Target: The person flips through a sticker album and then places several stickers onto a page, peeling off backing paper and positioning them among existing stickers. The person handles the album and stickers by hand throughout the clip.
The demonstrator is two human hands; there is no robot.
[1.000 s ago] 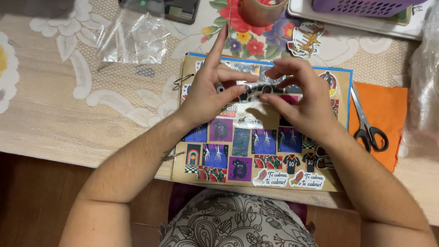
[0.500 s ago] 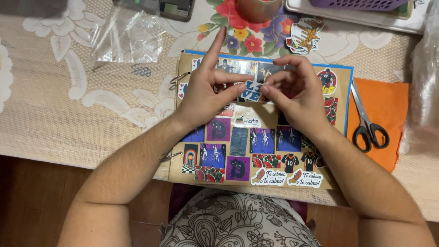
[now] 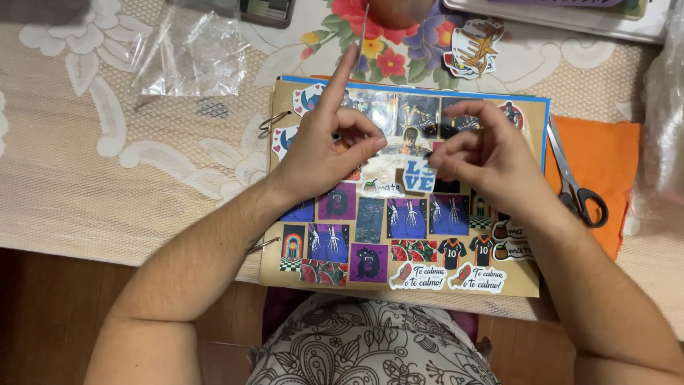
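Observation:
A brown ring-bound album page (image 3: 531, 281) covered with several small pictures and stickers lies in front of me. My left hand (image 3: 324, 153) rests on its upper left part, index finger raised, thumb stretched toward a blue-and-white letter sticker (image 3: 418, 178). My right hand (image 3: 491, 157) is over the upper right part, with thumb and fingertips pinched at the sticker's top right corner. The sticker sits low over the page's middle; I cannot tell whether it is stuck down.
Scissors (image 3: 576, 187) lie on an orange sheet (image 3: 613, 153) right of the album. A clear plastic bag (image 3: 189, 53) lies at the upper left on the lace cloth. A cut-out sticker (image 3: 474, 46) and a tray edge (image 3: 563, 18) are beyond the album.
My hands, close together over the page a second ago, have drawn slightly apart. The letter sticker now shows between them, at my right fingertips.

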